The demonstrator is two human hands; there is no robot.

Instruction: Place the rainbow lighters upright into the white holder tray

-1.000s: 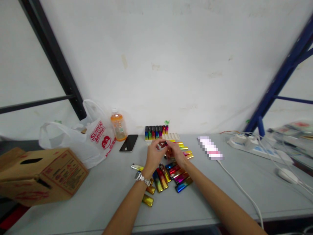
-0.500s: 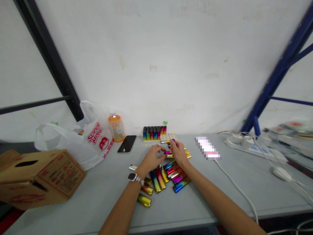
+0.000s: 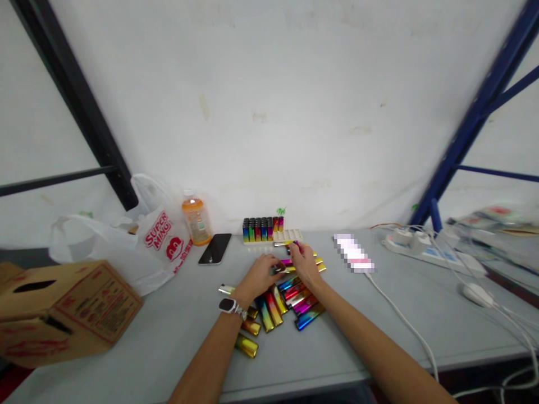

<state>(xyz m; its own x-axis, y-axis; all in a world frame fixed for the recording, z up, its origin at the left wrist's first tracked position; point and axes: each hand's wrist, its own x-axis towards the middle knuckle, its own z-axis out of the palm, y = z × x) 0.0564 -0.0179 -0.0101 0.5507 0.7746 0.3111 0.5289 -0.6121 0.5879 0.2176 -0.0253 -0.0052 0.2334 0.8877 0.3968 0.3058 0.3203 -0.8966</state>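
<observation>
Shiny multicoloured lighters (image 3: pixel 269 314) lie in a loose spread under and around my hands. My left hand (image 3: pixel 260 276), with a watch on its wrist, has thumb and fingers curled together around a dark-ended lighter (image 3: pixel 278 269), mostly covered by the fingers. Close beside it, my right hand (image 3: pixel 304 261) pinches a purple lighter (image 3: pixel 296 244), of which only a small part shows. Between and below the hands, yellow and pink lighters (image 3: pixel 320 264) lie flat. Behind them a pale tray (image 3: pixel 295 235) with holes bears upright lighters (image 3: pixel 257 230) on its left part.
A black phone (image 3: pixel 215 248), an orange drink bottle (image 3: pixel 197 220), a white plastic bag (image 3: pixel 155 241) and a cardboard box (image 3: pixel 71 314) stand to the left. On the right are a blurred-out phone (image 3: pixel 353 253) on a white cable (image 3: pixel 400 314) and a power strip (image 3: pixel 433 255).
My left fingers have closed in around a dark-ended lighter. My right hand stays nearly in place with its purple lighter. The whole view has shifted slightly.
</observation>
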